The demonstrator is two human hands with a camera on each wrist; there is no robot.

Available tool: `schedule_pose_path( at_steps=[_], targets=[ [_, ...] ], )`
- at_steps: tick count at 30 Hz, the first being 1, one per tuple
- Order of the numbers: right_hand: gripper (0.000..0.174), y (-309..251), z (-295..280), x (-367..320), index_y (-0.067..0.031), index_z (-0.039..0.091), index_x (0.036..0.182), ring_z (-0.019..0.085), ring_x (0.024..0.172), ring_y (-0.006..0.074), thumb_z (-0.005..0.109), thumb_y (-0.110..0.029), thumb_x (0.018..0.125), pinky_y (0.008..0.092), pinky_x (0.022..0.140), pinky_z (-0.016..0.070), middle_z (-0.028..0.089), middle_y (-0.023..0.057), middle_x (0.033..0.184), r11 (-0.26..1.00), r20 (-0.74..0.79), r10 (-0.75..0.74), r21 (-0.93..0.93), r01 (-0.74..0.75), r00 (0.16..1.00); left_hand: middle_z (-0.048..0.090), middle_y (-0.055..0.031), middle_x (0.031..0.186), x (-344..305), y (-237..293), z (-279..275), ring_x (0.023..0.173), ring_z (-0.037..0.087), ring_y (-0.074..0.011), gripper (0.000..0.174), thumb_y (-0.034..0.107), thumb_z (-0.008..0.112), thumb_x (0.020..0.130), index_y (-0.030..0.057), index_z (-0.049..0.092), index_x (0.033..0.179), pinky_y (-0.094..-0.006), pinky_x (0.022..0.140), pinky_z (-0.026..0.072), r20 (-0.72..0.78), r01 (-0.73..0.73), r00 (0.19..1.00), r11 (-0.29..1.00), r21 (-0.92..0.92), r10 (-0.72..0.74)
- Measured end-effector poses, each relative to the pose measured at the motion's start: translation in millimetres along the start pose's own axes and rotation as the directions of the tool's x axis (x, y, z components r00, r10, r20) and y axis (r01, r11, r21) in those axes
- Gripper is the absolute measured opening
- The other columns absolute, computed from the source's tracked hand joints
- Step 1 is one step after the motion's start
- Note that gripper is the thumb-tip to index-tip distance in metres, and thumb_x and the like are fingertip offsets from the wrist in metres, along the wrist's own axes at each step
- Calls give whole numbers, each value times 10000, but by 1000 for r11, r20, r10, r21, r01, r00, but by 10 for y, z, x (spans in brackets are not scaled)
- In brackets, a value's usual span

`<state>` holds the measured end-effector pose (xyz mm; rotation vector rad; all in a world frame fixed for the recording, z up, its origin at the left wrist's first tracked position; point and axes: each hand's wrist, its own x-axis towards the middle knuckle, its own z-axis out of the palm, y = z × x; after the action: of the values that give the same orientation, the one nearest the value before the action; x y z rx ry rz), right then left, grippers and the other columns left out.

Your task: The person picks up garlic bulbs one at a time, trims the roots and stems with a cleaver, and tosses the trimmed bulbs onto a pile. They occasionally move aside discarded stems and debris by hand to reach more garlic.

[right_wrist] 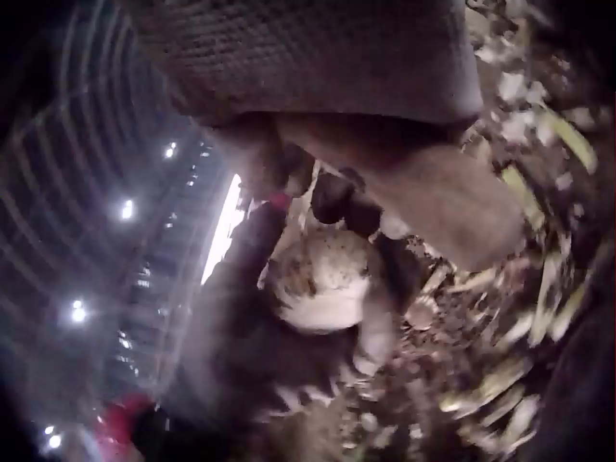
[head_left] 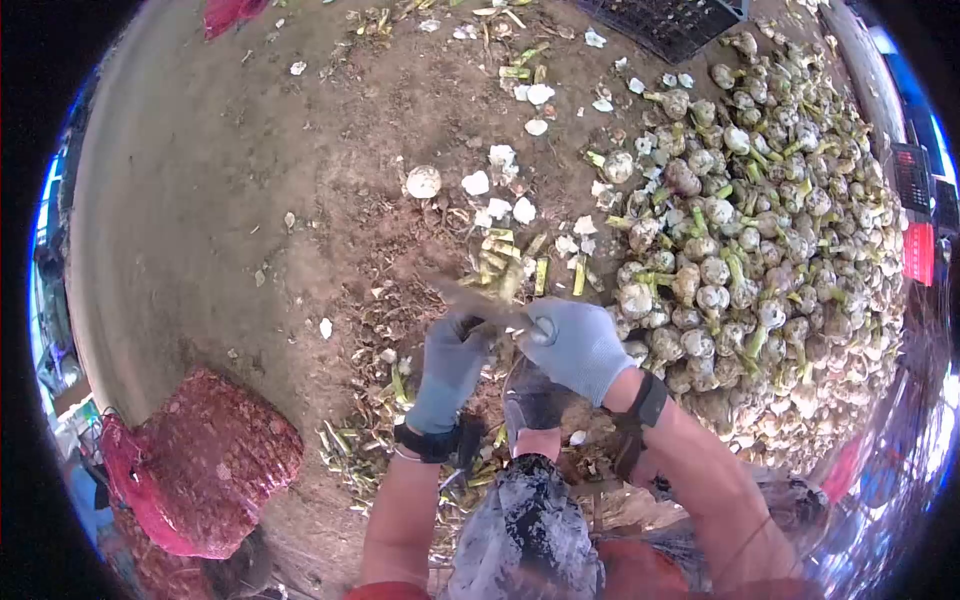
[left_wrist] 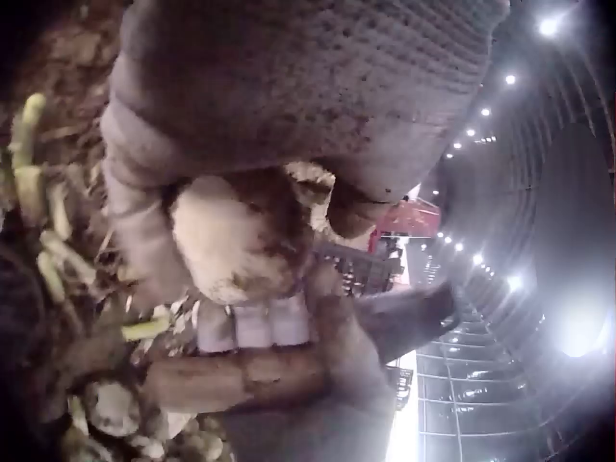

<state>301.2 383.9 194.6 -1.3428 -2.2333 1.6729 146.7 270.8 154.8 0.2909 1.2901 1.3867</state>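
Observation:
Both hands wear pale work gloves and work close together in front of the body. My left hand grips a garlic bulb, its pale side showing between the fingers in the left wrist view. My right hand holds a knife by its wooden handle. The broad knife blade stands out from the right fist, close over the bulb in the right wrist view. From the head, the blade crosses above the left hand and hides the bulb. Cut green stalks lie on the soil just beyond the hands.
A large heap of garlic bulbs spreads along the right. One trimmed bulb sits on the soil ahead, among white peel scraps. A full red mesh sack lies at left; a black crate stands at the far edge.

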Motion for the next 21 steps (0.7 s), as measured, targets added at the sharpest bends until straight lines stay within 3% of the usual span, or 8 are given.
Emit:
schedule_pose_path(
  at_steps=[3, 6, 10, 15, 16, 17, 19, 21],
  targets=[
    [176, 274, -77, 65, -108, 708, 919, 687, 895, 324, 557, -197, 932, 376, 783, 578, 707, 99, 1051, 802, 326, 270, -596, -24, 906, 667, -141, 1126, 38, 384, 232, 986, 667, -245, 291, 194, 693, 904, 57, 658, 1158, -362, 886, 562, -54, 197, 978, 812, 550, -201],
    [191, 828, 103, -84, -96, 717, 995, 700, 891, 286, 581, -221, 947, 375, 757, 582, 712, 96, 1046, 773, 111, 426, -561, -297, 898, 639, -124, 1241, 76, 515, 918, 1198, 568, -291, 392, 177, 711, 874, 88, 632, 1247, -448, 1034, 464, 607, -631, 718, 688, 360, 341],
    [277, 875, -170, -191, -43, 706, 1059, 671, 780, 176, 695, -248, 873, 325, 689, 542, 707, 46, 844, 850, -61, 521, -51, -524, 851, 589, -141, 1291, 891, 625, 783, 1163, 587, -324, 493, 146, 732, 780, 91, 603, 1253, -448, 935, 500, 536, -742, 660, 342, 577, 527],
    [232, 1322, -412, -261, -5, 714, 931, 630, 719, 113, 724, -217, 839, 269, 643, 499, 704, 52, 798, 712, -220, 594, 592, -378, 774, 579, -167, 1266, 1973, 373, -564, 991, 638, -389, 514, 261, 757, 746, 191, 612, 1234, -485, 855, 530, 272, -195, 922, -275, 941, 277],
    [234, 1679, -322, -290, -4, 710, 922, 621, 714, 96, 738, -215, 826, 264, 643, 497, 701, 51, 791, 999, -407, -11, 26, 24, 913, 579, -167, 1266, 1942, 385, -467, 991, 638, -389, 514, 261, 757, 746, 191, 612, 1234, -485, 855, 530, 288, -211, 914, -272, 939, 287],
    [214, 1206, -451, -275, -29, 717, 931, 640, 734, 109, 734, -215, 827, 284, 654, 506, 709, 51, 813, 769, -184, 583, 438, -465, 791, 572, -177, 1276, 1886, 452, -328, 1026, 631, -367, 523, 269, 740, 772, 176, 592, 1265, -478, 873, 523, 131, -79, 966, -227, 971, 225],
    [226, 1293, -398, -282, -43, 724, 948, 648, 745, 122, 732, -232, 825, 303, 665, 508, 717, 62, 831, 796, -172, 570, 357, -489, 803, 565, -186, 1286, 1931, 590, -61, 1062, 625, -345, 533, 278, 723, 799, 161, 572, 1296, -471, 890, 516, -25, 56, 986, -191, 980, 162],
    [240, 1363, -333, -272, -45, 725, 957, 642, 738, 126, 732, -243, 822, 313, 665, 507, 715, 66, 825, 749, -145, 574, 490, -446, 806, 558, -176, 1319, 2086, 689, 212, 1169, 582, -273, 597, 311, 704, 846, 94, 509, 1367, -412, 962, 484, -14, 170, 975, 710, 683, -220]
  ],
)
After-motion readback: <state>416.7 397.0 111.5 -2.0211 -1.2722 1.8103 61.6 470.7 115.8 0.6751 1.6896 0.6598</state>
